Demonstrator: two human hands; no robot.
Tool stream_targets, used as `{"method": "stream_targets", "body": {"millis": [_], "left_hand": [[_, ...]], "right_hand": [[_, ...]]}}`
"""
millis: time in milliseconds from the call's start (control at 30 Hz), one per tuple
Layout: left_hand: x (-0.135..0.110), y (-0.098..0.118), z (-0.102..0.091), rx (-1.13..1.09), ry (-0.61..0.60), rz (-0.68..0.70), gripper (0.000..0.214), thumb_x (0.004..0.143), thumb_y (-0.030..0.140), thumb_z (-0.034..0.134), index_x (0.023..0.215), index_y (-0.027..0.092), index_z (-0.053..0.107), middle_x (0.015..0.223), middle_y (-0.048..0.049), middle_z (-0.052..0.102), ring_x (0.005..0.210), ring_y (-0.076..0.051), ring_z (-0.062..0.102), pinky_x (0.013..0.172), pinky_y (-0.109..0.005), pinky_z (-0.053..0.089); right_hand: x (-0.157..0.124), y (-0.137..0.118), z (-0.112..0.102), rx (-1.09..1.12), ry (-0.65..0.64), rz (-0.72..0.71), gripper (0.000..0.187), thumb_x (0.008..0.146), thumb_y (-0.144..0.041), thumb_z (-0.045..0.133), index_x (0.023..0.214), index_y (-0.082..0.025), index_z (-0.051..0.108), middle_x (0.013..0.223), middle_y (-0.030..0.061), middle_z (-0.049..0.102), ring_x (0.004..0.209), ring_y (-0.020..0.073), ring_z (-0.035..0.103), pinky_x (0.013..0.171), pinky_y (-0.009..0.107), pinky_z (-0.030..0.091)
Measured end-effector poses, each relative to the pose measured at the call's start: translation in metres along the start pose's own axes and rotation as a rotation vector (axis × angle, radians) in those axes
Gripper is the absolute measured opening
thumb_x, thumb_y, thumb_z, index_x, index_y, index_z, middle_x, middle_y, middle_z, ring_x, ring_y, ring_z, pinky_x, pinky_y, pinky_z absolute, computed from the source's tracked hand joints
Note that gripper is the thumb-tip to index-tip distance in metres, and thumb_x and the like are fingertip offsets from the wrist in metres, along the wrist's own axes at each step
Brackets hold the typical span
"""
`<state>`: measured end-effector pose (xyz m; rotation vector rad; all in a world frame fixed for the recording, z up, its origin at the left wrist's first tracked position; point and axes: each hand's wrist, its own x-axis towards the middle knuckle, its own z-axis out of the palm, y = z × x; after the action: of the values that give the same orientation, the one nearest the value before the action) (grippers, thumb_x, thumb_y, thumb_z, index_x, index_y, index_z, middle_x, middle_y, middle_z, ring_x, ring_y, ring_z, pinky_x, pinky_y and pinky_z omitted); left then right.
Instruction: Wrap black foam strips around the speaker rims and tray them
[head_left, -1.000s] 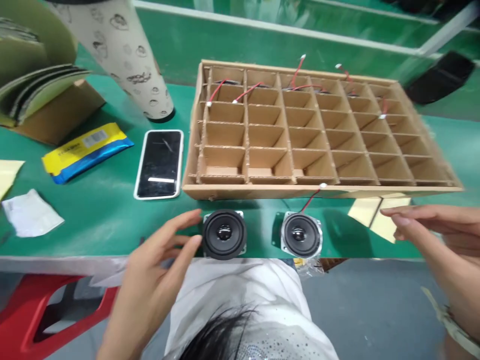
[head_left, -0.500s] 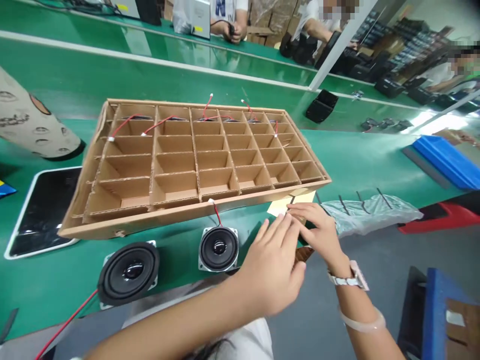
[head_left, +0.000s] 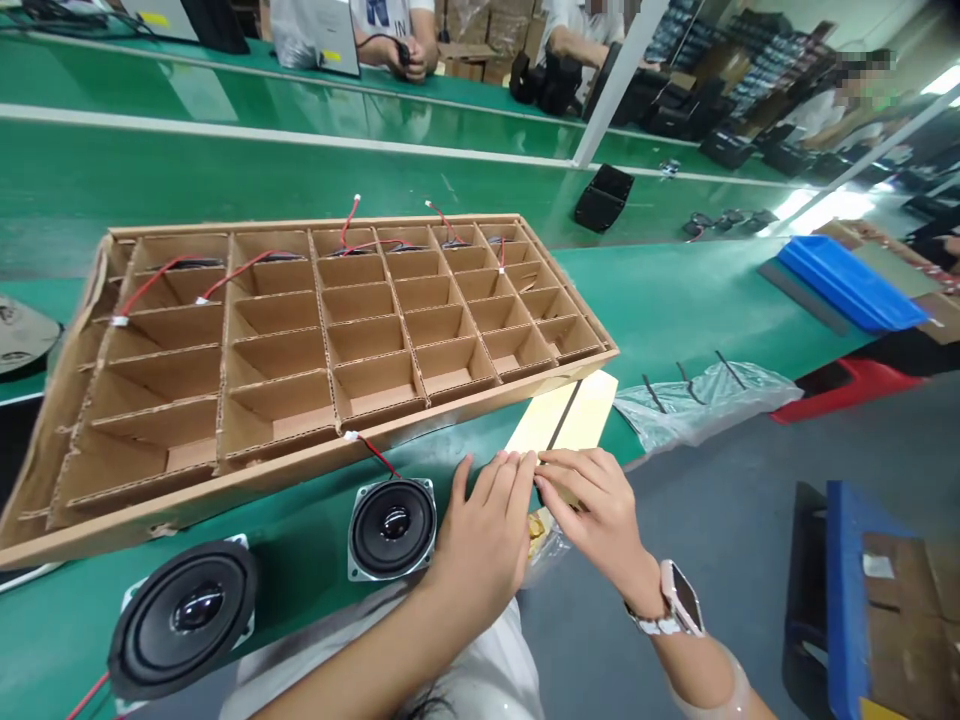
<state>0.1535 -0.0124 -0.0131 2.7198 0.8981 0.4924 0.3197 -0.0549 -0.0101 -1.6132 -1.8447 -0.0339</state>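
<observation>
Yellow sheet point(head_left: 564, 422) under both fingertips, apparently touching.

Brown corrugated-cardboard divider tray point(head_left: 187, 500): matt, rough cut edges. Pale yellow paper sheets point(head_left: 581, 415): smooth, slight sheen. Small square speaker point(head_left: 392, 526): bright metal frame, black matt cone, glossy centre cap. Green bench surface point(head_left: 675, 300): smooth, semi-gloss. Clear plastic bag point(head_left: 705, 400): crinkled, glossy. Blue plastic tray point(head_left: 851, 285): smooth.
</observation>
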Motion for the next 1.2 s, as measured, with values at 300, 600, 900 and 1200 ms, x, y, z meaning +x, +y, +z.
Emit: {"method": "stream_targets", "body": {"millis": [300,600,900,1200], "left_hand": [[0.001,-0.002,-0.001,-0.027,0.094,-0.001,0.055,0.091,0.014,0.041,0.145,0.007,0.029,0.123,-0.0145,0.063,0.113,-0.026,0.057,0.105,-0.049,0.033],[-0.003,-0.009,0.01,-0.083,0.243,0.06,0.056,0.088,0.013,0.045,0.143,0.007,0.032,0.115,-0.0114,0.064,0.105,-0.025,0.058,0.103,-0.044,0.032],[-0.003,-0.01,0.009,-0.036,0.266,0.08,0.051,0.09,0.013,0.044,0.14,0.007,0.037,0.115,-0.011,0.066,0.107,-0.025,0.057,0.104,-0.044,0.029],[-0.003,-0.008,0.009,-0.055,0.292,0.058,0.052,0.087,0.01,0.047,0.138,0.009,0.039,0.112,-0.0093,0.067,0.105,-0.024,0.058,0.103,-0.044,0.032]], "right_hand": [[-0.005,-0.005,0.002,-0.011,0.0,0.045,0.012,0.09,-0.024,0.062,0.097,-0.016,0.067,0.104,0.0016,0.062,0.094,0.0115,0.051,0.086,0.027,0.039],[-0.007,-0.007,0.005,-0.028,0.009,0.041,0.017,0.095,-0.022,0.052,0.098,-0.014,0.067,0.099,0.0033,0.06,0.092,0.0101,0.051,0.084,0.025,0.041],[0.005,0.001,-0.007,0.013,-0.16,-0.02,0.017,0.093,-0.027,0.058,0.091,-0.013,0.068,0.097,0.0039,0.059,0.089,0.0099,0.05,0.083,0.024,0.042],[0.009,0.001,-0.006,0.058,-0.166,0.025,0.024,0.099,-0.024,0.044,0.094,-0.011,0.064,0.094,0.0043,0.058,0.088,0.0097,0.05,0.081,0.023,0.041]]}}
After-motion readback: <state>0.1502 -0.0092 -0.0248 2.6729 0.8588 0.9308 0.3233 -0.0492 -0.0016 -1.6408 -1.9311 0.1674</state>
